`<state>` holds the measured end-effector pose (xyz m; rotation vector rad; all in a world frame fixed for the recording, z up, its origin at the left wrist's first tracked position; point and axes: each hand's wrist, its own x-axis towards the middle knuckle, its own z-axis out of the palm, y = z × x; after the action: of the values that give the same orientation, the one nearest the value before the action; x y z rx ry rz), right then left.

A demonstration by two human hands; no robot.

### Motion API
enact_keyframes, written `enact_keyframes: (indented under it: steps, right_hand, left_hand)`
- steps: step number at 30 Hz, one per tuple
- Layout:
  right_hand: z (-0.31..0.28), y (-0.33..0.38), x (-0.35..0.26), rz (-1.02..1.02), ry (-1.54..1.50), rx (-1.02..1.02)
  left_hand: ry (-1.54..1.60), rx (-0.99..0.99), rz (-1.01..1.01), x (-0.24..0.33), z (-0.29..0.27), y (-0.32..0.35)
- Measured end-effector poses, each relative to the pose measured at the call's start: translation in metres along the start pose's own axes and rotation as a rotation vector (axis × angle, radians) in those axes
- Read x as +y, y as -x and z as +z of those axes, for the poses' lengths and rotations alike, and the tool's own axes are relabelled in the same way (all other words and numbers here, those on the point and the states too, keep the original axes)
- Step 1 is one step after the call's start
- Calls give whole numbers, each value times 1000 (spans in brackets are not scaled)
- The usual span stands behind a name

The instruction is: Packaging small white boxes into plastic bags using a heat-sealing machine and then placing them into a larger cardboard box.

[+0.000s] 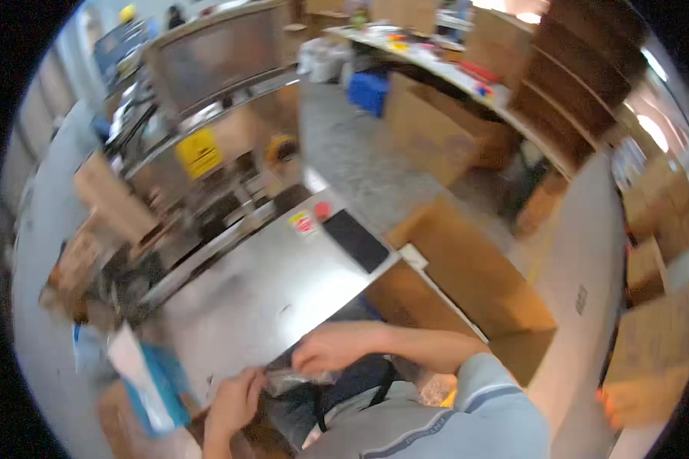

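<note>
Clear plastic bag (pixel 298 377) at near edge of steel tabletop (pixel 268 298), stretched between both hands. Left hand (pixel 236 399) grips bag's left end, fingers curled, pinching film. Right hand (pixel 331 348) on bag's upper right edge, fingers bent down over it. Blue-white packet (pixel 151 379) just left of left hand. Black pad (pixel 356 239) at tabletop's far corner. Open cardboard box (pixel 467 283) right of tabletop.

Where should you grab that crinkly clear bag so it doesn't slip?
Probably by its two ends, as both hands do now: the left hand pinches the clear bag from the left, the right hand from above. It looks limp and flat at the metal table's edge.
</note>
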<state>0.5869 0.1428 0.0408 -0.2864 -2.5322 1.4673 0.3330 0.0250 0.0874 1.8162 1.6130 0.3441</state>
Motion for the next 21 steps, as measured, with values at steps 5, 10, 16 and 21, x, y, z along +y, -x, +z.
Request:
enact_keyframes:
  steps: [5, 10, 16, 21]
  right_hand:
    - [-31, -22, 19, -175, 4, 22]
    - [-68, -91, 39, -46, 304, 121]
    - [-98, -195, 109, 171, 410, 207]
    - [-136, -249, 124, 186, 554, 257]
  left_hand:
    - [69, -14, 30, -38, -20, -8]
    - [90, -50, -96, -87, -65, -53]
    - [254, 113, -157, -202, -115, -151]
    - [399, 123, -272, -183, -171, -188]
